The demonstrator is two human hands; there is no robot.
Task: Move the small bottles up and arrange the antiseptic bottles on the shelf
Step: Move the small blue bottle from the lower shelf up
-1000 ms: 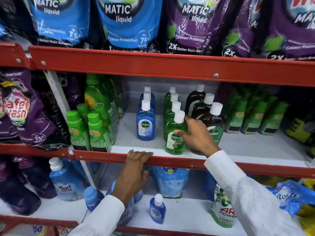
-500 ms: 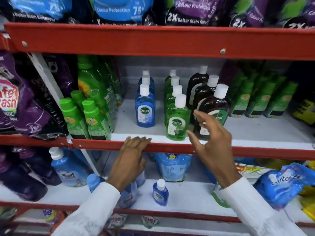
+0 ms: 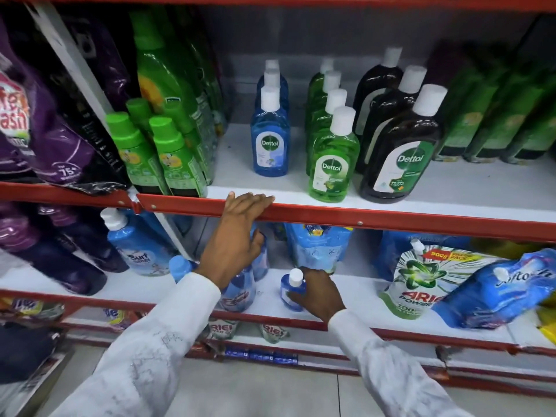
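On the upper shelf (image 3: 451,194) stand three rows of Dettol antiseptic bottles with white caps: blue ones (image 3: 270,136), green ones (image 3: 332,164) and dark brown ones (image 3: 401,158). A small blue bottle (image 3: 291,288) with a white cap stands on the lower shelf (image 3: 355,296). My right hand (image 3: 317,291) is wrapped around that small bottle. My left hand (image 3: 237,236) rests with its fingers over the red front rail (image 3: 391,219) of the upper shelf, holding no bottle.
Green detergent bottles (image 3: 168,145) crowd the upper shelf's left, more green bottles (image 3: 493,121) its right. Purple pouches (image 3: 45,121) hang at far left. The lower shelf holds blue Surf bottles (image 3: 135,245), blue refill pouches (image 3: 316,248), an Ariel pouch (image 3: 418,284) and a blue Softouch pouch (image 3: 496,293).
My right hand left the green and brown Dettol bottles on the upper shelf, dropped to the lower shelf and closed on the small blue bottle. The view tilted downward.
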